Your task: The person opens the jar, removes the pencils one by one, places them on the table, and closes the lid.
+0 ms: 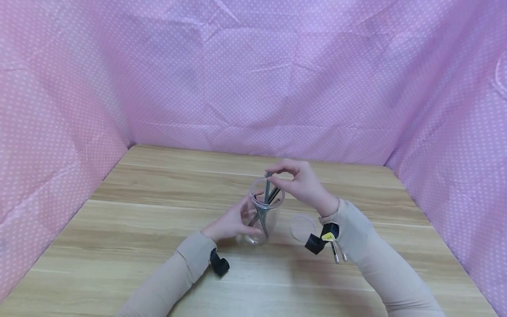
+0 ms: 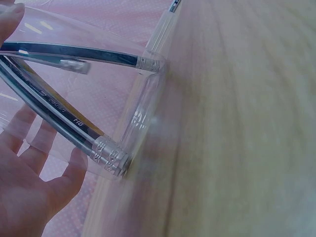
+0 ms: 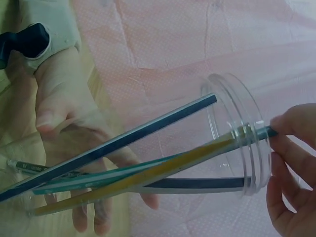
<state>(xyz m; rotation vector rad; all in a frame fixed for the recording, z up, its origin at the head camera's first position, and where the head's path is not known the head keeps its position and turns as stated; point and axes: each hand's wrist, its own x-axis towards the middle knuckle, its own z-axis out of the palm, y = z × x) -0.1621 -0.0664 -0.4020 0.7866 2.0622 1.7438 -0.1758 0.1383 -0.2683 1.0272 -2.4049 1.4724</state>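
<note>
From afar I can see the left hand curled around the clear jar, which stands on the wooden table. The right hand pinches one pencil by its upper end, at the mouth of the jar. Other pencils lean inside it. A clear round disc lies on the table, near the jar.

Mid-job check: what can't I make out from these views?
Lettering on the pencils in the jar: head view, too small.
Far ends of the loose pencils: head view, hidden by the right wrist camera and sleeve.
Jar pencils' upper ends: left wrist view, cut off by the left edge.
Part of the right hand: right wrist view, cut off by the right edge.
</note>
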